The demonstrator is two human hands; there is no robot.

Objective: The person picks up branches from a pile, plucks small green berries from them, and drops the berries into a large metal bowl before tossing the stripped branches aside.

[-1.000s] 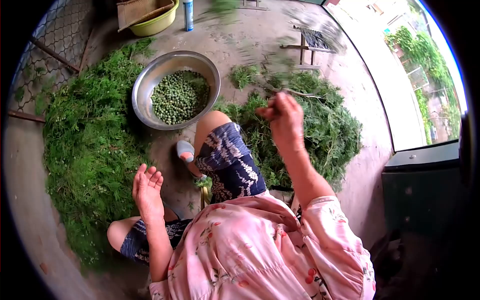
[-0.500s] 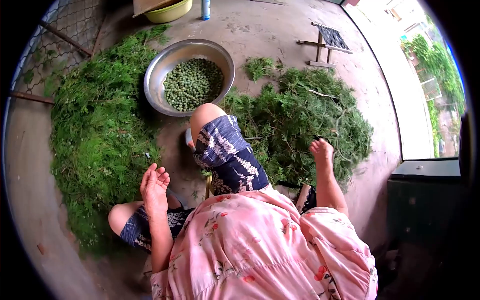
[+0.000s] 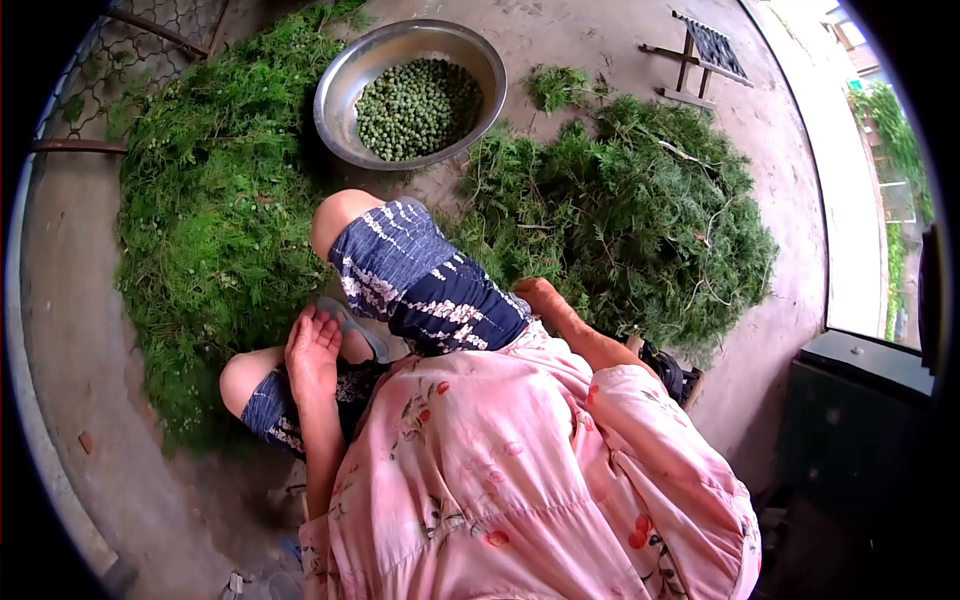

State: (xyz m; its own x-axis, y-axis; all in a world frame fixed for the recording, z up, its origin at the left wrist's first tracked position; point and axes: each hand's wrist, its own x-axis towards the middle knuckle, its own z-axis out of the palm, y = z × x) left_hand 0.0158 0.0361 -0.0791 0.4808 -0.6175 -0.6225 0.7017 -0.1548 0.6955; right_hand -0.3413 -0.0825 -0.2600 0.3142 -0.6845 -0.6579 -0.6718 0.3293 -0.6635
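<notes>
My left hand (image 3: 313, 358) lies palm up above my bent left leg, fingers stretched out and nothing in it. Just behind it is a grey sandal (image 3: 352, 328) on my foot. My right hand (image 3: 541, 297) is beside my right thigh, at the near edge of the right heap of green branches (image 3: 640, 230); its fingers are largely hidden, so I cannot make out whether they hold anything. A wide metal basin (image 3: 338, 135) stands beyond my knee with many small round green cones or berries (image 3: 418, 108) in it.
A larger spread of feathery green branches (image 3: 220, 220) covers the floor on the left. A folding stool (image 3: 705, 60) stands at the back right. Wire mesh (image 3: 125, 60) is at the far left, a dark cabinet (image 3: 840, 420) at the right by the doorway.
My right hand has come in from the right heap to beside my thigh. My right knee has swung left, and my left hand has opened flatter. The view has shifted, so the basin sits higher.
</notes>
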